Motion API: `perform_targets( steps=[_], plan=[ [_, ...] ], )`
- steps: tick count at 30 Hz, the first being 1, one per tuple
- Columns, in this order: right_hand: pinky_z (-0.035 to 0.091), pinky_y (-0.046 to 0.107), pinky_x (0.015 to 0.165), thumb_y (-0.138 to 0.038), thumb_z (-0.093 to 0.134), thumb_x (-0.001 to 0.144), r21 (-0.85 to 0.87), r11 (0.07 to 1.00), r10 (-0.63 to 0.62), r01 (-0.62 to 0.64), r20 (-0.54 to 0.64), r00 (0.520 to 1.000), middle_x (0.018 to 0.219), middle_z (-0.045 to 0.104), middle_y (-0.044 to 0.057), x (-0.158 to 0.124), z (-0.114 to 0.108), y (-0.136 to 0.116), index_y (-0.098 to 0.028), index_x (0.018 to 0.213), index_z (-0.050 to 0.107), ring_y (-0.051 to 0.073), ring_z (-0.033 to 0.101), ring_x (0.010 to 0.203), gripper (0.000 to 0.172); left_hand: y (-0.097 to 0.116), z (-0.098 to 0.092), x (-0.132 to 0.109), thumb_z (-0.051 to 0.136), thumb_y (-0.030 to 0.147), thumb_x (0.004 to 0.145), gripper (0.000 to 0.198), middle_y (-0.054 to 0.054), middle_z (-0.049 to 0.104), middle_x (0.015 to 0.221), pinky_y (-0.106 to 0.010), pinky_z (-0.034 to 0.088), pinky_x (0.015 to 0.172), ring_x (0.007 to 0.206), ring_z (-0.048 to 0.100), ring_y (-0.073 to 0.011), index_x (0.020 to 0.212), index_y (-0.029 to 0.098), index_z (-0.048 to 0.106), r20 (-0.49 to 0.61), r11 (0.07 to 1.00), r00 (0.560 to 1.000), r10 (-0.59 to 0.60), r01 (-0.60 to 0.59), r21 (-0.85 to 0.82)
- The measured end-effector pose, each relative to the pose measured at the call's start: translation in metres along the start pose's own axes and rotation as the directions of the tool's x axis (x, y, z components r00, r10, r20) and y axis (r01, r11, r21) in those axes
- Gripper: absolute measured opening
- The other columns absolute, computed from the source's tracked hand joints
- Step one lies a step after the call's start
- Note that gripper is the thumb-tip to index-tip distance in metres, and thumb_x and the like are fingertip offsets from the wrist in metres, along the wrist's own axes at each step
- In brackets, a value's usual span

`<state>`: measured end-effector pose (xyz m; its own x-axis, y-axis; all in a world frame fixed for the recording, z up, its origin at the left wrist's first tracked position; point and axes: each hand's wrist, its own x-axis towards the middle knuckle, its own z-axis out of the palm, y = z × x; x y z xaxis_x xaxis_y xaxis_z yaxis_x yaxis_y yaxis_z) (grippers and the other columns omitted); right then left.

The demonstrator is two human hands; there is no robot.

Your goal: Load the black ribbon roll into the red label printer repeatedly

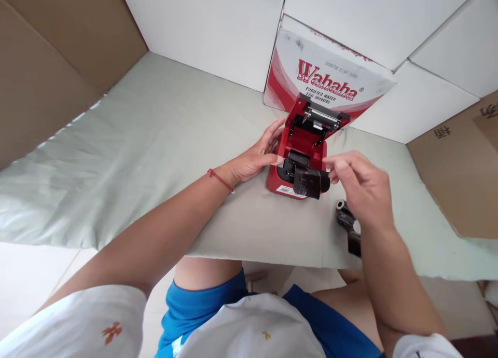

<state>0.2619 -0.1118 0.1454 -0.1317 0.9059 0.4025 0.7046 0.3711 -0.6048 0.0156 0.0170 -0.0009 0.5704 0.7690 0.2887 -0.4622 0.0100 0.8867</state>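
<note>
A red label printer [275, 180] stands on the cloth-covered table with its hinged lid [322, 115] raised, showing a metal bar and a black mechanism inside. My left hand [261, 154] grips the printer's left side, thumb over the rim and fingers behind. At the right edge of the opening, my right hand [360, 184] pinches the end of a black roll [324, 181]. From the roll a loose dark strip [306, 182] hangs over the printer's front. Part of the roll is hidden by my fingers.
A black tool with a ring-shaped end [344, 215] lies by my right wrist, partly covered. Behind the printer stands a white and red Wahaha water carton [327, 78]. White boxes [210, 26] line the back; brown cartons [459, 166] flank the table [163, 114].
</note>
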Motion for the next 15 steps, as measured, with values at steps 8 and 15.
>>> perform_targets(
  steps=[8,15],
  plan=[
    [0.057,0.036,0.086,-0.021,0.074,0.101,-0.487,0.866,0.216,0.113,0.567,0.795,0.117,0.092,0.006,0.1,0.026,0.009,-0.027,0.125,0.092,0.024,0.08,0.101,0.031,-0.001,0.0,0.006,0.1,0.053,0.076,0.108,-0.002,0.04,0.199,-0.063,0.022,0.156,0.19,0.024,-0.0432,0.174,0.045,0.055,-0.006,1.0,1.0,0.001,-0.001,-0.008],
    [0.048,0.038,0.07,-0.022,0.082,0.09,-0.685,0.715,0.379,0.143,0.551,0.743,0.09,0.085,0.009,0.109,0.046,0.0,-0.023,0.098,0.088,0.024,0.07,0.077,0.01,-0.005,0.004,0.009,0.102,0.056,0.074,0.113,-0.007,0.046,0.194,-0.068,0.023,0.154,0.184,0.036,-0.0451,0.175,0.043,0.052,-0.002,0.999,1.0,-0.015,0.015,-0.03]
  ],
)
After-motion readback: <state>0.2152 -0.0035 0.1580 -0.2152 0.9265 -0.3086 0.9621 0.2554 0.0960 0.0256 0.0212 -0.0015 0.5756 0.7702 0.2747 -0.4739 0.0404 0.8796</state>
